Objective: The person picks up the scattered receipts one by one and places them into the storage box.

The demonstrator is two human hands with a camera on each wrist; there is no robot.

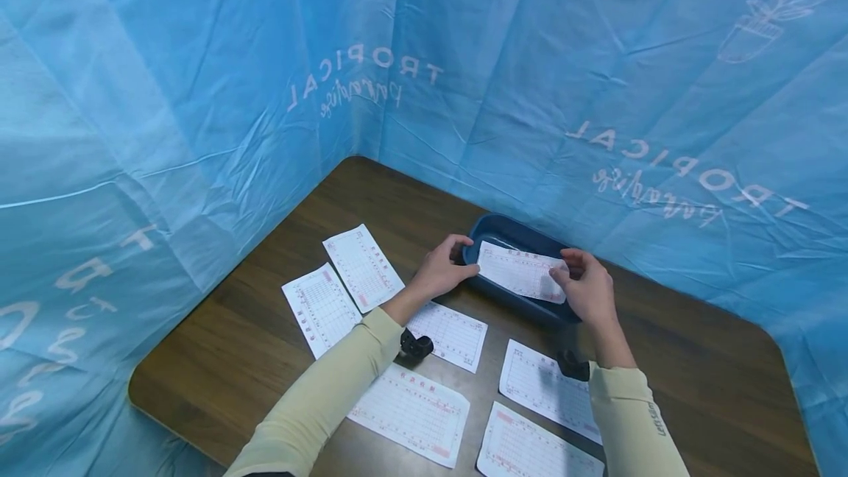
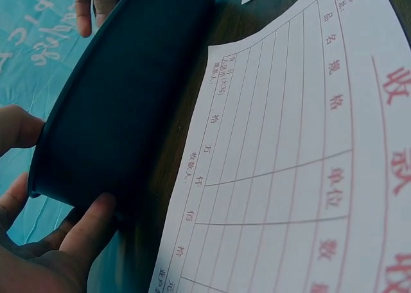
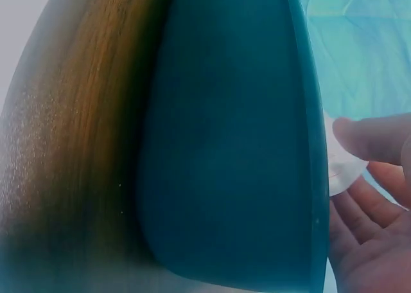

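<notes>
A dark blue oblong tray (image 1: 503, 227) stands near the table's back edge. A white receipt slip (image 1: 517, 271) with a red printed grid lies over its opening. My right hand (image 1: 589, 291) pinches the slip's right end, thumb on the face; in the right wrist view the slip's corner (image 3: 343, 168) shows between thumb and fingers beyond the tray wall (image 3: 237, 145). My left hand (image 1: 440, 267) grips the tray's left end, its thumb tip close to the slip's left edge. In the left wrist view, its fingers (image 2: 90, 235) touch the tray's outer wall (image 2: 122, 100).
Several more receipt slips lie on the brown wooden table (image 1: 232, 322): two at the left (image 1: 364, 267), others in front of the tray, such as one slip (image 1: 414, 411) beside my left sleeve and another slip (image 1: 546, 385) by my right wrist. Blue printed cloth (image 1: 503, 94) hangs behind the table.
</notes>
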